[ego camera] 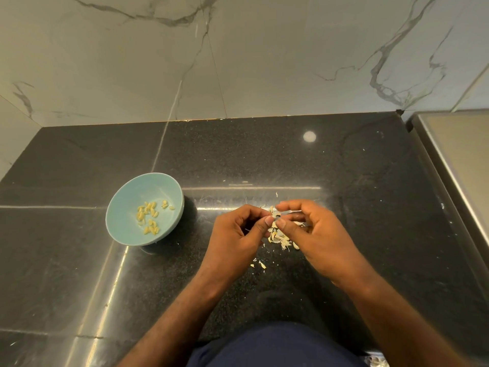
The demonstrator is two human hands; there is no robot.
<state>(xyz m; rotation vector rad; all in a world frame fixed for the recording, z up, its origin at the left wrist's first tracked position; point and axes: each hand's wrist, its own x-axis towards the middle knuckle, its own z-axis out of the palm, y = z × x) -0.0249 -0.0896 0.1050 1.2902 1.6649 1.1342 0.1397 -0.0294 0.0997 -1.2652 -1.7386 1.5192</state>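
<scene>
A grey marble-look wall (264, 62) with dark veins fills the top of the view. Its tile joints run down to the back edge of the tabletop (291, 160). The tabletop is black, speckled and glossy, and it mirrors pale streaks of light and 1 round light spot (309, 136) near the back. At the right edge a brushed metal surface (455, 154) sits just beside the tabletop. At the bottom, dark blue clothing (277, 345) shows between 2 bare forearms that reach forward.

1 light blue bowl (148, 181) stands on the tabletop to the left, well apart from the hands. A loose scatter of small yellowish kernels (149, 215) lies in its bottom.

The 2 hands meet fingertip to fingertip above the middle of the tabletop. The left hand (235, 234) has its fingers curled inward, with thumb and forefinger tips pressed on a small pale piece (274, 214). The right hand (315, 234) pinches the same piece from the other side with thumb and forefinger, and its other fingers are bent loosely behind. The piece is held in the air between the 2 hands, to the right of the bowl. It is too small to tell whether it is husk or kernel.

Directly beneath the fingertips a heap of pale husks (280, 238) lies on the tabletop, partly hidden by the right hand. A few stray flakes (262, 264) lie nearer the person, and tiny white specks dot the tabletop around them.
</scene>
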